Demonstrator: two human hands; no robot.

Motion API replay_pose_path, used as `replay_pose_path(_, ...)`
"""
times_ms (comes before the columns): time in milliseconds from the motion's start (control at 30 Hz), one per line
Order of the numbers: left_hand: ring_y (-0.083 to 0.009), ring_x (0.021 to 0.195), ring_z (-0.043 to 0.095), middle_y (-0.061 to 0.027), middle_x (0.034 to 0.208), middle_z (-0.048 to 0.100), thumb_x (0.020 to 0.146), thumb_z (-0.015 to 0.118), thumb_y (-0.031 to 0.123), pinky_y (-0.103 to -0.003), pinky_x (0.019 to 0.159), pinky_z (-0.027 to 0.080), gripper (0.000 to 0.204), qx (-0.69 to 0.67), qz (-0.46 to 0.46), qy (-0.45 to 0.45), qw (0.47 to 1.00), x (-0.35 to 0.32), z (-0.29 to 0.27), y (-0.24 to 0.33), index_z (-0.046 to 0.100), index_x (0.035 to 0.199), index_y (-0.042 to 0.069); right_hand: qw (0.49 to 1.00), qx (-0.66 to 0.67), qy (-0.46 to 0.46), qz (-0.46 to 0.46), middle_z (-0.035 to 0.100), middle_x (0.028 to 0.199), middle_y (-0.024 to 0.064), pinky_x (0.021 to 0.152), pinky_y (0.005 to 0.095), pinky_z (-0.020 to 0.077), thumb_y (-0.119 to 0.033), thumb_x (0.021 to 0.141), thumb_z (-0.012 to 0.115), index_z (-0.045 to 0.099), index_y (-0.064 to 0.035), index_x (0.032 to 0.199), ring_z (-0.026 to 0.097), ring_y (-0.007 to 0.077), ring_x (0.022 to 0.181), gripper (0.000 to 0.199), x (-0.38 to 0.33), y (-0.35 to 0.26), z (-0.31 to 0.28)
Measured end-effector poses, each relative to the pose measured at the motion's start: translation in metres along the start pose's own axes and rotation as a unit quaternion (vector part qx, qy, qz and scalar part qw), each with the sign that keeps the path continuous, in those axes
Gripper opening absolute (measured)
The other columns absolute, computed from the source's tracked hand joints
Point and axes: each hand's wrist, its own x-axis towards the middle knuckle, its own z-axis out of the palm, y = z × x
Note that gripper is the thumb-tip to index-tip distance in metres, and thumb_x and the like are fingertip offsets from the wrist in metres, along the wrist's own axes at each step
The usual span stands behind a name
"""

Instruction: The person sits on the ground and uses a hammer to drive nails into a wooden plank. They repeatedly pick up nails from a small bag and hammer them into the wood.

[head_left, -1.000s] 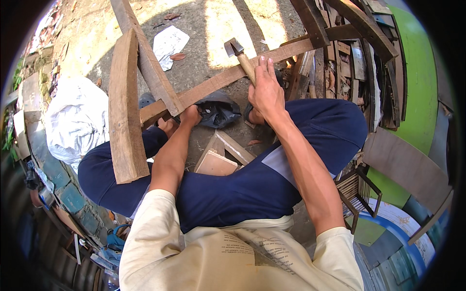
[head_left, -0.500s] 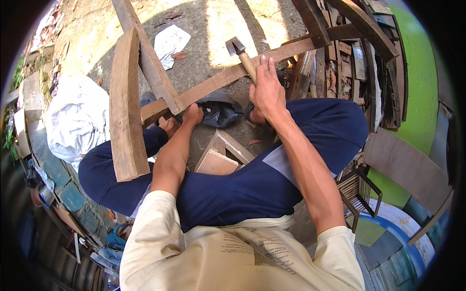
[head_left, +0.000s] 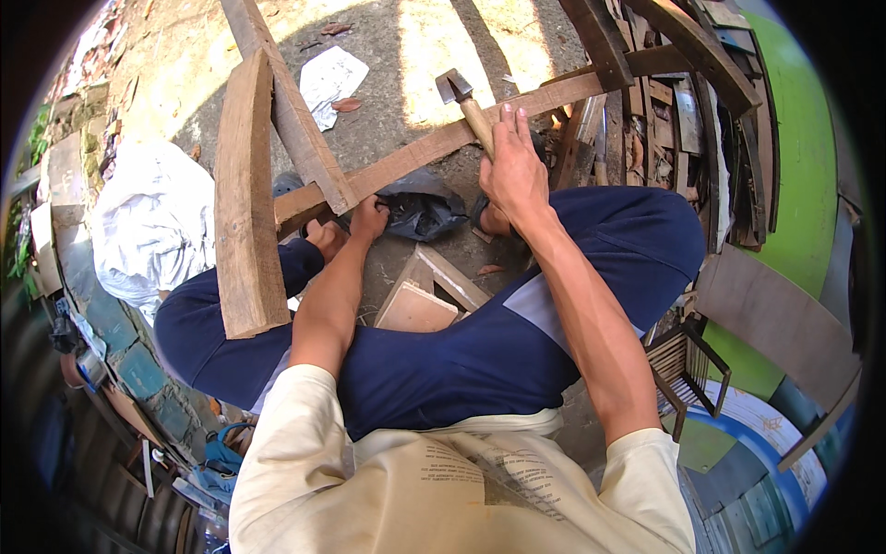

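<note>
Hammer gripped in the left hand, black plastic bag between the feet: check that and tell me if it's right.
Wrong hand: the head view shows the hammer gripped in the right hand, with the black plastic bag between the feet.

A hammer (head_left: pixel 476 123), with a dark metal head and pale wooden handle, is held at a slant in the right hand (head_left: pixel 514 175). Behind it, a long brown wooden bar (head_left: pixel 411 152) is set diagonally, crossed near its left end by a second wooden bar (head_left: pixel 293 106). By that crossing the left hand (head_left: pixel 369 219) is placed, its fingertips partly hidden.
</note>
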Motion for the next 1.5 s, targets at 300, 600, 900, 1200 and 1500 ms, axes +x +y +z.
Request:
replay_pose_path(300,-0.0295,0.107,0.067,-0.0076,0.110,0.073,0.085,0.072,0.029,-0.043,0.090,0.052,0.028,0.061,-0.082,-0.008,0.995,-0.033,-0.002,0.042,0.070,0.109,0.016,1.000,0.004,0.019,-0.015,0.042,0.148,0.0284,0.106,0.0479,0.0478,-0.005,0.080,0.062,0.049,0.0030,0.110,0.035,0.0452,0.141,0.033,0.001,0.000,0.001)
replay_pose_path(600,-0.0295,0.098,0.070,-0.0118,0.097,0.074,0.083,0.073,0.028,-0.041,0.086,0.053,0.023,-0.014,-0.080,0.039,0.996,-0.014,0.008,0.022,0.075,0.100,0.012,1.000,-0.001,0.021,-0.007,0.041,0.149,0.0286,0.107,0.0474,0.0470,-0.005,0.079,0.064,0.050,0.0039,0.110,0.035,0.0443,0.141,0.035,-0.001,0.002,0.001)
replay_pose_path(900,-0.0227,0.073,0.069,-0.0099,0.087,0.074,0.085,0.072,0.024,-0.035,0.077,0.054,0.026,-0.162,0.043,-0.019,0.986,0.003,-0.001,-0.021,0.073,0.101,0.004,1.000,-0.006,0.007,-0.008,0.038,0.152,0.0264,0.100,0.0492,0.0532,-0.004,0.080,0.062,0.050,0.0040,0.117,0.029,0.0421,0.145,0.040,0.000,0.000,0.002)
replay_pose_path(1200,-0.0202,0.078,0.070,-0.0117,0.093,0.073,0.092,0.062,0.015,-0.036,0.074,0.053,0.022,-0.217,0.003,0.045,0.975,0.019,0.012,0.014,0.070,0.107,0.000,1.000,0.009,0.009,-0.013,0.040,0.149,0.0303,0.107,0.0481,0.0466,-0.006,0.082,0.062,0.049,0.0041,0.109,0.034,0.0461,0.141,0.032,0.001,-0.002,-0.001)
replay_pose_path(1500,-0.0364,0.118,0.059,-0.0223,0.127,0.063,0.093,0.057,0.027,-0.041,0.106,0.042,0.039,0.129,0.239,0.179,0.946,0.056,0.023,0.007,0.063,0.121,0.001,1.000,0.019,0.017,-0.002,0.041,0.148,0.0298,0.105,0.0496,0.0479,-0.005,0.081,0.061,0.050,0.0033,0.108,0.035,0.0461,0.140,0.030,-0.001,0.004,0.003)
